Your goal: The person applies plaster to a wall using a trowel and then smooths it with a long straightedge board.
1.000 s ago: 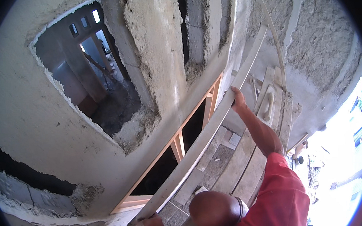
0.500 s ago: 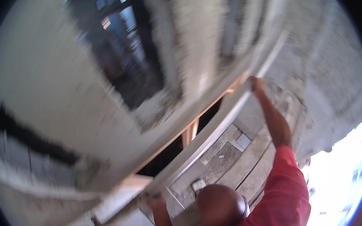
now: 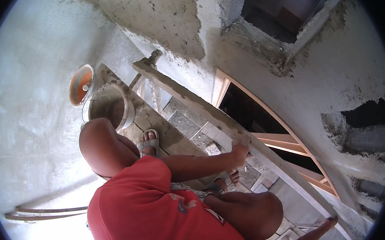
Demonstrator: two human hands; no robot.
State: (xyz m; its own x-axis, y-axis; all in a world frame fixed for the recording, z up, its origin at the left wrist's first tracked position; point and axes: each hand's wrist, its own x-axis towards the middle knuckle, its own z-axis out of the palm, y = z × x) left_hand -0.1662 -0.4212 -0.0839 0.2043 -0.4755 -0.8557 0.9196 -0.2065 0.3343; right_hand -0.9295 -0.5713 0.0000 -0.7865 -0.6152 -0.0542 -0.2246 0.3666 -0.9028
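A long, narrow grey board [image 3: 186, 96], its upper face smeared with wet mortar, runs slantwise from the upper middle to the lower right. My left hand [image 3: 239, 154] is closed around it near its middle. Farther along, toward the lower right, my right hand [image 3: 328, 224] grips the same board; part of that arm is cut off by the lower edge. Beside the board, the plastered wall [image 3: 284, 98] has an opening with a light wooden frame [image 3: 284, 124] and dark gaps between its crosspieces. My knees are bent, on either side of my left forearm.
My sandalled foot rests on a mortar-stained plank [image 3: 157, 129]. A mortar-coated bucket [image 3: 109, 105] stands on it, with an orange-lined bowl [image 3: 82, 85] behind. Rough-edged holes [image 3: 362, 126] break the wall at right. Tiles and rubble [image 3: 250, 174] lie below the plank.
My view has swung and tilted, so the board now slopes down to the right rather than up. The bucket and plank have come into view. Both hands remain on the board.
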